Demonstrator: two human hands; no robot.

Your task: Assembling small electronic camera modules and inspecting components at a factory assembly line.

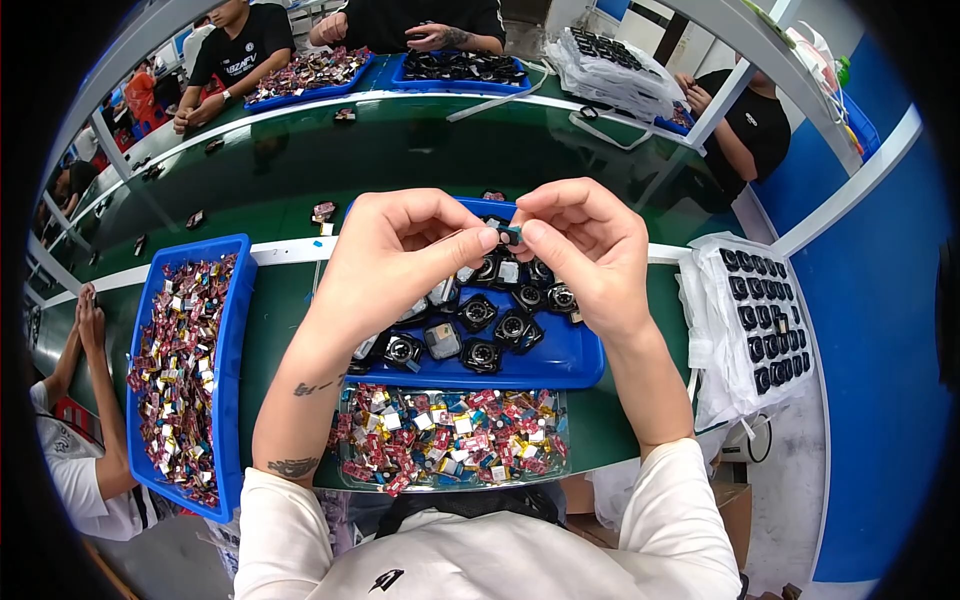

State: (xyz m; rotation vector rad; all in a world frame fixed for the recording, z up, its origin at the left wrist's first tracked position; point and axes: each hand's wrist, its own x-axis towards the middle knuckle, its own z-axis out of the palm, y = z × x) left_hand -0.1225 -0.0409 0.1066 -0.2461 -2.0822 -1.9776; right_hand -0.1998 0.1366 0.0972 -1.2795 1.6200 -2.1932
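Both my hands are raised over a blue tray (560, 372), fingertips almost meeting. My left hand (395, 255) is closed in a pinch on a small electronic part (509, 236) with dark and teal surfaces. Thumb and forefinger of my right hand (592, 255) pinch the same part from the other side. Its exact kind is too small to make out. Under my hands the tray holds several black watch-like cases (477, 312), some showing a round face, others a grey back. Closer to me, a clear tray (350, 478) is filled with small red circuit boards (455, 440) with white and yellow pieces.
Left of me stands a long blue tray (240, 300) of similar boards. To the right, white packing trays (708, 330) hold rows of black cases. Beyond a pale rail, a green conveyor belt (400, 150) carries scattered parts. Other people sit across it and at the left.
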